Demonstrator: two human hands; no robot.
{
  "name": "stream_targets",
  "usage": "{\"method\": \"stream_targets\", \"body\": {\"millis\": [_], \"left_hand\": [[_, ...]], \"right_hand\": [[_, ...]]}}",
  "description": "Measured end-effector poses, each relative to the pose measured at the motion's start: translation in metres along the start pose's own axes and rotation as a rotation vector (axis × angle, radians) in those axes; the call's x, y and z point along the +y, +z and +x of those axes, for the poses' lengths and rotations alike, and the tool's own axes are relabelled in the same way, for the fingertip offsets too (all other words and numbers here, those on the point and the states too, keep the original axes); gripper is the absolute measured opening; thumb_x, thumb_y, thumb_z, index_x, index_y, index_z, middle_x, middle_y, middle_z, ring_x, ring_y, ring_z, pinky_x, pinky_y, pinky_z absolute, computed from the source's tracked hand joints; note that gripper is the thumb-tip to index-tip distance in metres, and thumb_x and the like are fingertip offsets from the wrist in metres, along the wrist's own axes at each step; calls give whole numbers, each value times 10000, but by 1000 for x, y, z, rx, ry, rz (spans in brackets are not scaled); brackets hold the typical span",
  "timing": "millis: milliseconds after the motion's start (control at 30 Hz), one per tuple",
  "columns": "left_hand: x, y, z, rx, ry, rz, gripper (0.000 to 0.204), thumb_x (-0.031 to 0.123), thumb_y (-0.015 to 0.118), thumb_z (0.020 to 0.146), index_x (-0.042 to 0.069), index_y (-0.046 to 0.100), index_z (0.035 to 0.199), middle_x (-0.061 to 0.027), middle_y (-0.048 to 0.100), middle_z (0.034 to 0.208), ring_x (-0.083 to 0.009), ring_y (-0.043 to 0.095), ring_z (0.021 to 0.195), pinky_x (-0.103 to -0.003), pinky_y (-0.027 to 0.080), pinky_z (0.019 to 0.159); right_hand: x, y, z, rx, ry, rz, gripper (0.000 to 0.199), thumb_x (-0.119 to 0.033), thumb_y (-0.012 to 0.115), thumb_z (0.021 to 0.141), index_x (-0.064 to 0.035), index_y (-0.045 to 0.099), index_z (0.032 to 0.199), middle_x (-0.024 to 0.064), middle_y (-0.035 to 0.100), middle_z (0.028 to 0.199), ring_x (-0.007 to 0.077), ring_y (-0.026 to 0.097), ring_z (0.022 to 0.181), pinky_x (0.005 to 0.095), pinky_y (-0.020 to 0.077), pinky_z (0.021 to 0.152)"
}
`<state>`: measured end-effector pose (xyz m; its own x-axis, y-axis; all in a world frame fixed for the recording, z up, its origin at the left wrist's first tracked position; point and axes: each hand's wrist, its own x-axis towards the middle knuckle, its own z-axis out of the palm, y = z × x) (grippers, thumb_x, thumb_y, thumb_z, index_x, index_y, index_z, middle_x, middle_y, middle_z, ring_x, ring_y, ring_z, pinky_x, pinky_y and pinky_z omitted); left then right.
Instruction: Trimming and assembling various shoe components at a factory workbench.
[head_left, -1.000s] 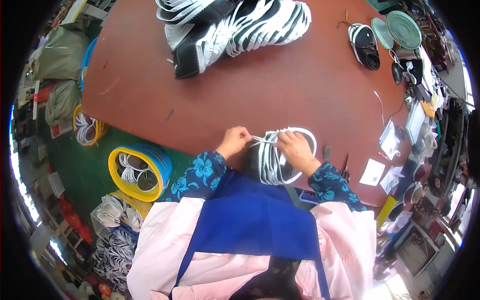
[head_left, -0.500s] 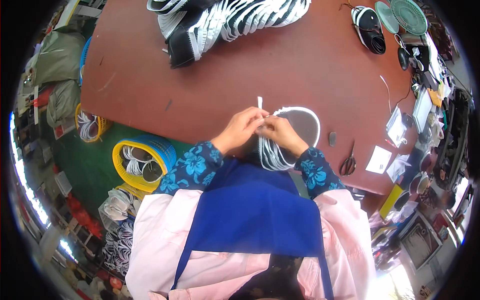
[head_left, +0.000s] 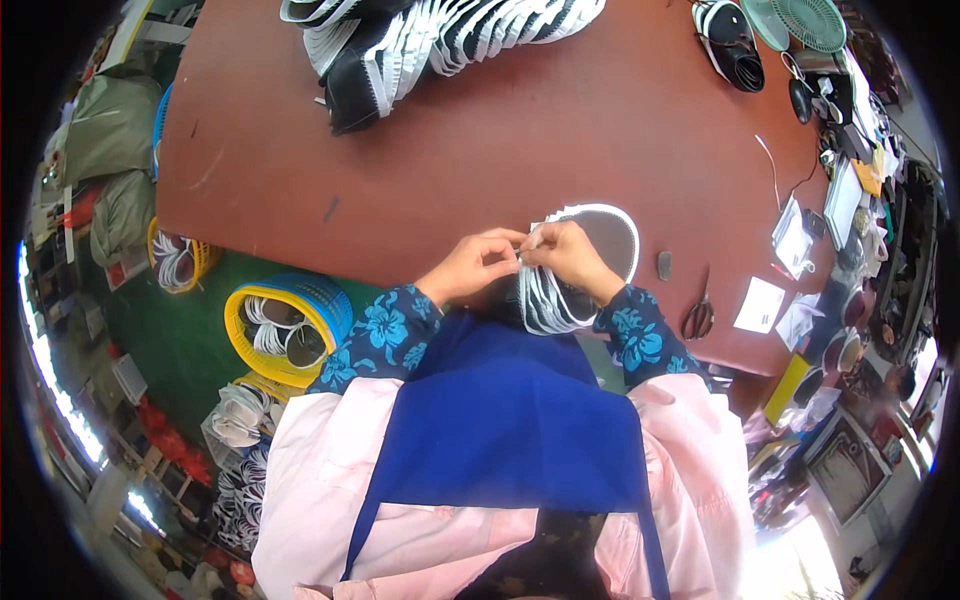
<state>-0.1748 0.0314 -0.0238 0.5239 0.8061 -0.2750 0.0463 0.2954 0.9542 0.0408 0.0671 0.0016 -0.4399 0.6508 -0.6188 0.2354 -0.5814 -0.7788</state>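
A stack of dark shoe uppers [head_left: 612,228] with white edging stands on end at the near edge of the table, against the blue apron. My right hand [head_left: 568,258] reaches over the stack, thumb and fingers pinched on an upper at its left end. Fingertip to fingertip with it, my left hand [head_left: 472,266] is closed in a pinch at the same spot. What lies between the left fingertips is too small and covered to make out.
A long row of black and white uppers [head_left: 450,45] lies at the table's far side. Scissors [head_left: 698,318], a small grey piece [head_left: 664,265] and papers [head_left: 760,305] are to the right. On the left, a blue and yellow basket [head_left: 345,310] holding uppers stands on the green floor.
The white strip that stuck up above the fingertips no longer shows. My right hand has shifted slightly up, with its fingers bent over the stack's left end; my left fingers have curled more.
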Motion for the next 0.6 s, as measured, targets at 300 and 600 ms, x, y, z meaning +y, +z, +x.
{"method": "stream_targets", "body": {"millis": [300, 600], "left_hand": [[-23, 4, 30, 15, -338, -445, 260, 173, 593, 1001, 3, 663, 1184, 27, 647, 937, -40, 572, 845, -201, 460, 753], [-20, 0, 37, 51, -346, -271, 178, 68, 664, 924, -33, 705, 1065, -19, 687, 869, -60, 601, 744, -217, 494, 690]], "right_hand": [[11, 18, -5, 360, -787, -1019, 185, -11, 625, 741, -61, 535, 895, 96, 506, 838, 280, 615, 780, 387, 529, 627], [22, 24, -21, 619, -842, -928, 217, -6, 622, 691, -79, 616, 894, 50, 560, 769, 231, 599, 759, 355, 474, 655]]}}
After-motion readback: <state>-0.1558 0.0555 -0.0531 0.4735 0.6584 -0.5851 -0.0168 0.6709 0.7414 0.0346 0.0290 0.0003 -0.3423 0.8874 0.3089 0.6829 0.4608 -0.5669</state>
